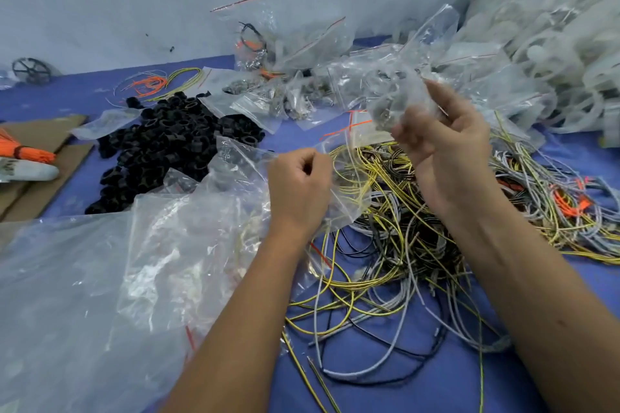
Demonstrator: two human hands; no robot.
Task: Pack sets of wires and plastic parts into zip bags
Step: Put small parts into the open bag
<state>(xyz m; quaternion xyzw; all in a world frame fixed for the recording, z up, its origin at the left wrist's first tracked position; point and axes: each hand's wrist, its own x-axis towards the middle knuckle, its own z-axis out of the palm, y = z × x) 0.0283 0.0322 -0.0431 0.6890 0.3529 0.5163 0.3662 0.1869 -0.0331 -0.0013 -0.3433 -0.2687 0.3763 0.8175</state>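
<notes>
Left hand (299, 185) pinching empty zip bag (345, 184) above tangled wires (396, 231) on blue worktop (385, 392). Right hand (446, 147), grip curled, holding blurred filled bag (392, 100). Black plastic parts (161, 147) heaped left.

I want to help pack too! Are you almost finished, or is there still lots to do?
Some is done: filled zip bags are piled at the back. Right now the left hand pinches a clear bag, and the right hand holds up another bag with small parts inside. Lots is left: a big tangle of wires and a heap of black plastic parts still lie loose.
</notes>
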